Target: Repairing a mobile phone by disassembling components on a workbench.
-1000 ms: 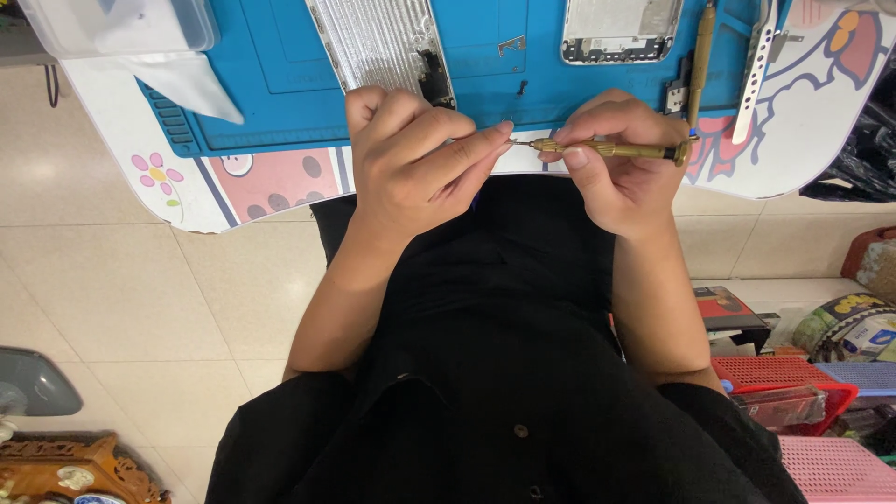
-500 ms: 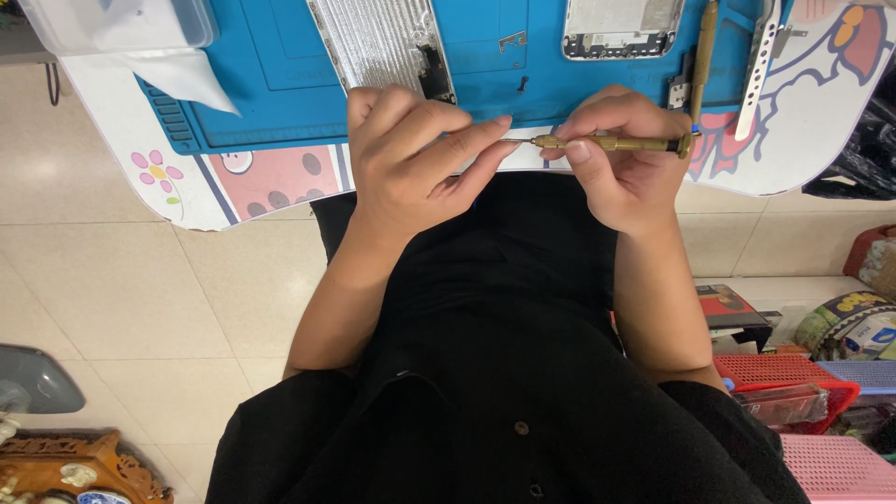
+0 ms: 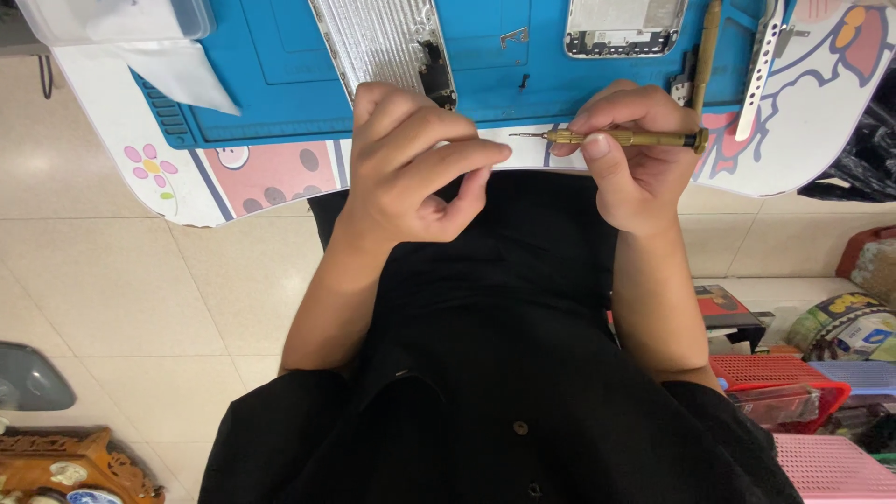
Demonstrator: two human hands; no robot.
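My right hand point(image 3: 635, 163) holds a slim brass screwdriver point(image 3: 625, 139) level, its fine tip pointing left toward my left hand point(image 3: 415, 163). My left hand's fingers are curled with thumb and forefinger close together just short of the tip; whether something tiny sits between them I cannot tell. Both hands hover at the near edge of a blue work mat point(image 3: 280, 56) on a white patterned table point(image 3: 177, 182). On the mat lie a silver phone panel point(image 3: 383, 42) and an opened phone body point(image 3: 621, 23).
A second brass tool point(image 3: 707, 47) and a metal strip point(image 3: 761, 65) lie on the mat's right side. A clear plastic box point(image 3: 103, 19) stands at the table's left. Red and pink baskets point(image 3: 793, 392) and boxes sit on the tiled floor at right.
My left hand's fingers have come away from the screwdriver tip, leaving a small gap. The right hand keeps the tool almost still.
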